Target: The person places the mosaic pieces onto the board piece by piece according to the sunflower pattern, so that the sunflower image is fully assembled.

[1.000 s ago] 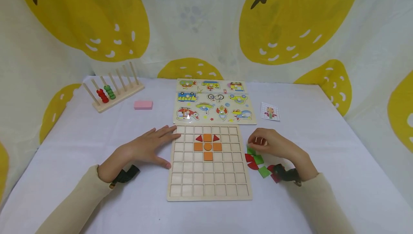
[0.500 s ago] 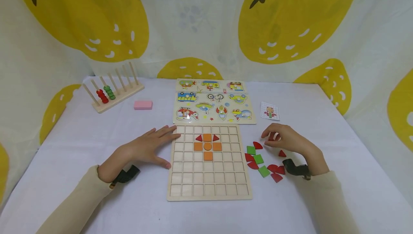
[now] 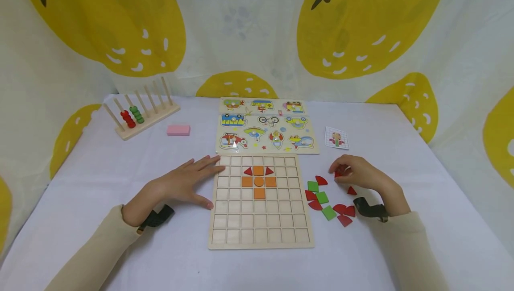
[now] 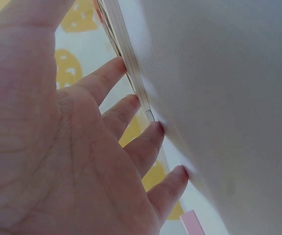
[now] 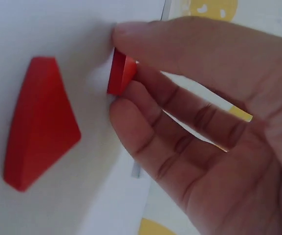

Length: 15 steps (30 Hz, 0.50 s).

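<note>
Right hand (image 3: 355, 175) pinches small red piece (image 5: 121, 73) on table (image 3: 401, 148), right of grid board (image 3: 260, 233). Left hand (image 3: 182, 184) flat, fingers spread, steadying board's left edge. Advise: lift piece clear w/ firm pinch, keep board braced.

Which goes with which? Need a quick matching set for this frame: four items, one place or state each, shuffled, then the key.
Things:
1. left hand
2. right hand
3. pink block
4. pattern card

Places or states:
A. lies on the table near the bead rack
B. pinches a small red piece
C. lies flat, fingers straight, against the left edge of the grid board
D. lies to the right of the vehicle puzzle

Pairs: 1-C, 2-B, 3-A, 4-D
</note>
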{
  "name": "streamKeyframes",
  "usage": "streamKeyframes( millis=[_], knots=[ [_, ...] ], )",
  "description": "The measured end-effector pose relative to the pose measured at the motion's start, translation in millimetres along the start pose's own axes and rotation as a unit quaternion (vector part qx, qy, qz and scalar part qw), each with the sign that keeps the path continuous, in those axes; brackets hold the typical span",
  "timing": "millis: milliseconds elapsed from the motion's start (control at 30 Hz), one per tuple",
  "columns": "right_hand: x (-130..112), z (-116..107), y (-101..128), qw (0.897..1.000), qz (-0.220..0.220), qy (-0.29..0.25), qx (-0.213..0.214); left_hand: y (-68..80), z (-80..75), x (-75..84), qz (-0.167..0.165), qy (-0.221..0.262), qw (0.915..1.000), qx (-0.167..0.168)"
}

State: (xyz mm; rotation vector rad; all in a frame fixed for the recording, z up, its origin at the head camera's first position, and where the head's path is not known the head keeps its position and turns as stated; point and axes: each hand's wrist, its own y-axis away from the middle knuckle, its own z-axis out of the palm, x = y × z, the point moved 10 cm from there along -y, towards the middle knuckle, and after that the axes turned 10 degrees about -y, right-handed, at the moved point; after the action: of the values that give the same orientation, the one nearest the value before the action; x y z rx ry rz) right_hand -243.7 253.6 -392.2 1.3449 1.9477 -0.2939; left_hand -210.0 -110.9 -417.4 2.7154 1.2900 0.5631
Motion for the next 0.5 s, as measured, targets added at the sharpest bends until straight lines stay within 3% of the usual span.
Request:
streamKeyframes(
  millis=[500],
  knots=[
    [-1.6,3.0,-2.9,1.0,-0.017,0.005,-0.005,-0.5,0.6,-1.2,0.001,0.008,1.0,0.0]
  ],
)
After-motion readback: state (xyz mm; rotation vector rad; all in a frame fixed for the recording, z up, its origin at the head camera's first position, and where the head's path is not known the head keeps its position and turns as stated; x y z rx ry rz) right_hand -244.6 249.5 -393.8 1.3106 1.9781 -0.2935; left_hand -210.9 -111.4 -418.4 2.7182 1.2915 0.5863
